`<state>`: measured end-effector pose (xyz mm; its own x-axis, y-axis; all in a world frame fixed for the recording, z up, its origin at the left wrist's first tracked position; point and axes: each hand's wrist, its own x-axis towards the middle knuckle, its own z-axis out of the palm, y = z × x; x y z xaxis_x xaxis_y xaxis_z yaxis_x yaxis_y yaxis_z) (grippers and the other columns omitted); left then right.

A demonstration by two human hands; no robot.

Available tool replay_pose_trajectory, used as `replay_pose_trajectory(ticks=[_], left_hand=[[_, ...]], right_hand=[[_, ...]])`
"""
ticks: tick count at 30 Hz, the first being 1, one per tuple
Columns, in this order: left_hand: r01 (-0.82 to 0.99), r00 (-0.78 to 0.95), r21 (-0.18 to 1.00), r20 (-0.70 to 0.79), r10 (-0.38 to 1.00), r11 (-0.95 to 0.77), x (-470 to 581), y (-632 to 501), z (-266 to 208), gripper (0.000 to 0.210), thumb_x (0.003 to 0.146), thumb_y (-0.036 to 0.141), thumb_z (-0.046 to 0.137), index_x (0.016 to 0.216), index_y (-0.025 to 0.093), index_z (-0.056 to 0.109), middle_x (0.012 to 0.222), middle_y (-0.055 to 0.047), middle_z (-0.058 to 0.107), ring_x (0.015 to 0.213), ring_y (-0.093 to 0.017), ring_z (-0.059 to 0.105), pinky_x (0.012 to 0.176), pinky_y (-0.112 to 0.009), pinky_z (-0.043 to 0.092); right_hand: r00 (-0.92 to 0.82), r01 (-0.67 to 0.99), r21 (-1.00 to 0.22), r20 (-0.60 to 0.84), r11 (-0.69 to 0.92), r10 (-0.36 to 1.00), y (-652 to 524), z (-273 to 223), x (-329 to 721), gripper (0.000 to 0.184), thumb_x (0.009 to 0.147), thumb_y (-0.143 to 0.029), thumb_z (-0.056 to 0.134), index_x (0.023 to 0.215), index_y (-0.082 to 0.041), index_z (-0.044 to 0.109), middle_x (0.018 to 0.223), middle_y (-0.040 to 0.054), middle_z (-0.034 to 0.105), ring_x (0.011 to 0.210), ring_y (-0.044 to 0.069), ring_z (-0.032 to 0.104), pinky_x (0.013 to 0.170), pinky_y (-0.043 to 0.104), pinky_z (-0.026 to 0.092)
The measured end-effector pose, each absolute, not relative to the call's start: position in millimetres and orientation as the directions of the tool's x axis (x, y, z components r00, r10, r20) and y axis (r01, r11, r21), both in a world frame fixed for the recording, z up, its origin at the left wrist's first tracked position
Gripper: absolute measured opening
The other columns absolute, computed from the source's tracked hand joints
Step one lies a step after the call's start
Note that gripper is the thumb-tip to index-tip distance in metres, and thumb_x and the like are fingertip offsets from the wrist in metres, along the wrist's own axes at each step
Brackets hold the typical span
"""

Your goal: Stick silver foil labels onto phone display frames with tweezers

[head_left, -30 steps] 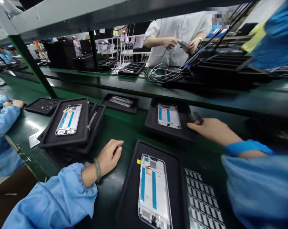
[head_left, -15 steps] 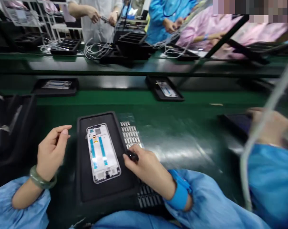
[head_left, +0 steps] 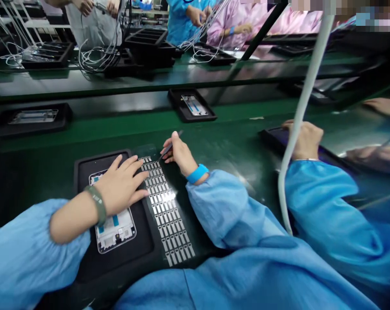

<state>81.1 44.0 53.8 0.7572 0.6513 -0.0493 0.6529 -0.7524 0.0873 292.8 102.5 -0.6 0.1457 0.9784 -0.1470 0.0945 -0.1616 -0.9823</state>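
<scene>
My left hand is open, fingers spread, above the phone frame. Its fingertips reach the left edge of a sheet of small silver-grey strips; I cannot tell if they touch it. The frame, white with blue strips, lies in a black tray, its middle covered by my hand and wrist. My right hand is closed on slim dark tweezers. Their lower tip points at the top right corner of the sheet, which lies beside the tray on the green surface.
Further back lie two black trays with phone frames, one at left and one in the middle. A white cable hangs at right, before a co-worker's hand on a dark tray. More people work across the bench.
My left hand has moved right, from beside the tray to over the phone frame. My right hand has gone from the tray's right edge up to the sheet's top. The sheet is now largely uncovered.
</scene>
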Motion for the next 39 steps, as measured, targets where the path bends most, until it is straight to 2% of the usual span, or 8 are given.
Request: replay_pose_trajectory(ticks=[4, 8, 15, 23, 27, 31, 35, 39], left_hand=[[0.675, 0.738, 0.093, -0.127, 0.663, -0.732, 100.4, 86.5, 39.3, 0.057, 0.084, 0.058, 0.041, 0.130, 0.024, 0.046, 0.141, -0.016, 0.039, 0.134, -0.035, 0.025, 0.104, -0.064, 0.013], [0.679, 0.730, 0.106, -0.205, 0.652, -0.726, 104.1, 102.2, 32.9, 0.054, 0.084, 0.063, 0.035, 0.125, 0.032, 0.051, 0.137, -0.013, 0.045, 0.129, -0.034, 0.036, 0.102, -0.068, 0.009], [0.669, 0.739, 0.135, -0.217, 0.637, -0.731, 104.7, 98.5, 32.1, 0.051, 0.084, 0.062, 0.033, 0.120, 0.033, 0.056, 0.134, -0.012, 0.048, 0.126, -0.033, 0.038, 0.102, -0.068, 0.004], [0.653, 0.752, 0.212, -0.059, 0.657, -0.728, 73.9, 85.8, 54.3, 0.043, 0.088, 0.052, 0.036, 0.121, 0.029, 0.052, 0.142, -0.008, 0.038, 0.134, -0.027, 0.028, 0.107, -0.063, 0.008], [0.656, 0.693, 0.324, 0.100, 0.714, -0.682, 26.9, 64.8, 63.5, 0.030, 0.089, 0.043, 0.042, 0.107, 0.024, 0.057, 0.125, -0.005, 0.054, 0.119, -0.021, 0.046, 0.109, -0.051, 0.022], [0.688, 0.475, 0.530, 0.188, 0.860, -0.496, -1.8, 44.1, 56.5, 0.025, 0.087, 0.038, 0.048, 0.104, 0.023, 0.057, 0.110, -0.003, 0.058, 0.106, -0.017, 0.054, 0.095, -0.035, 0.043], [0.607, 0.254, 0.739, 0.169, 0.952, -0.293, -4.6, 36.7, 47.3, 0.021, 0.085, 0.037, 0.051, 0.096, 0.023, 0.061, 0.108, -0.003, 0.056, 0.107, -0.017, 0.053, 0.093, -0.033, 0.044], [0.571, 0.206, 0.791, 0.119, 0.971, -0.218, -5.1, 36.2, 43.9, 0.017, 0.084, 0.037, 0.052, 0.084, 0.024, 0.064, 0.106, -0.002, 0.057, 0.107, -0.017, 0.053, 0.094, -0.034, 0.043]], right_hand=[[0.140, 0.134, -0.977, -0.148, -0.167, 0.979, 113.8, -14.5, 282.4, 0.041, 0.086, -0.058, 0.039, 0.079, -0.018, 0.047, 0.059, 0.0019, 0.058, 0.044, 0.013, 0.061, 0.037, 0.022, 0.050], [0.124, 0.081, -0.982, -0.160, -0.171, 0.979, 113.2, -16.8, 278.1, 0.025, 0.078, -0.036, 0.063, 0.083, -0.018, 0.047, 0.063, -0.0003, 0.060, 0.053, 0.015, 0.066, 0.044, 0.023, 0.056], [0.128, -0.058, -0.975, -0.219, -0.213, 0.967, 113.4, -9.5, 274.2, 0.008, 0.080, -0.015, 0.058, 0.079, -0.016, 0.050, 0.054, -0.0021, 0.061, 0.044, 0.010, 0.062, 0.039, 0.016, 0.052], [0.017, -0.345, -0.918, -0.212, -0.193, 0.977, 100.0, 27.1, 275.1, 0.011, 0.084, -0.026, 0.057, 0.081, -0.016, 0.054, 0.066, -0.0015, 0.067, 0.049, 0.004, 0.062, 0.048, 0.010, 0.053], [-0.165, -0.509, -0.825, -0.188, -0.246, 0.968, 91.0, 35.5, 253.2, 0.019, 0.075, -0.029, 0.068, 0.079, -0.015, 0.057, 0.073, 0.0005, 0.069, 0.061, 0.006, 0.066, 0.057, 0.011, 0.056], [-0.328, -0.536, -0.776, -0.172, -0.333, 0.929, 81.2, 39.8, 220.5, 0.021, 0.070, -0.028, 0.072, 0.079, -0.017, 0.057, 0.075, -0.0017, 0.069, 0.069, 0.008, 0.068, 0.062, 0.015, 0.058], [-0.356, -0.477, -0.821, -0.146, -0.314, 0.923, 72.4, 41.3, 189.8, 0.019, 0.072, -0.028, 0.071, 0.080, -0.017, 0.058, 0.072, -0.0029, 0.069, 0.059, 0.007, 0.067, 0.055, 0.014, 0.057], [-0.339, -0.370, -0.901, -0.097, -0.228, 0.936, 68.1, 42.0, 175.5, 0.024, 0.068, -0.025, 0.074, 0.085, -0.016, 0.059, 0.061, -0.0037, 0.066, 0.054, 0.009, 0.067, 0.053, 0.015, 0.057]])
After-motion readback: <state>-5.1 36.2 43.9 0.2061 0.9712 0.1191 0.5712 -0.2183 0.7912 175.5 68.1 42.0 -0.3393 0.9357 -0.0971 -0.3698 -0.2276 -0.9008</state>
